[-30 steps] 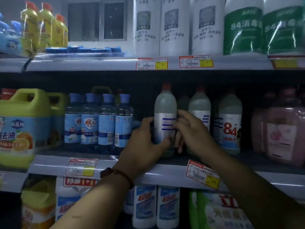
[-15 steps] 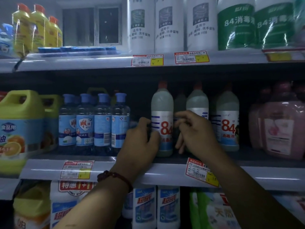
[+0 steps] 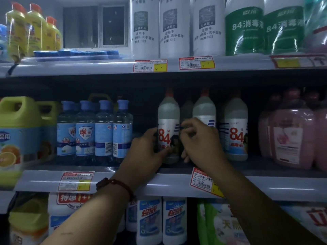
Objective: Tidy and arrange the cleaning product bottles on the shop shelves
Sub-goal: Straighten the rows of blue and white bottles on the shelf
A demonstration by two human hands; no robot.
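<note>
A white 84 disinfectant bottle (image 3: 168,121) with a red cap stands upright on the middle shelf (image 3: 177,187), its red "84" label facing me. My left hand (image 3: 141,154) grips its left side, thumb across the lower front. My right hand (image 3: 200,144) wraps its right side, fingers curled at the label's edge. Two more 84 bottles stand to the right: one (image 3: 204,107) partly behind my right hand, another (image 3: 236,135) in full view. A darker bottle (image 3: 186,110) sits behind them.
Left on the same shelf stand several blue-capped clear bottles (image 3: 95,131) and yellow jugs (image 3: 17,131). Pink refill packs (image 3: 292,135) fill the right. The upper shelf holds tall white bottles (image 3: 174,29), green 84 bottles (image 3: 244,30) and yellow bottles (image 3: 35,30). More bottles (image 3: 161,220) stand below.
The held bottle has been turned so its "84" front label faces outward instead of its back label. Both hands stayed on its sides.
</note>
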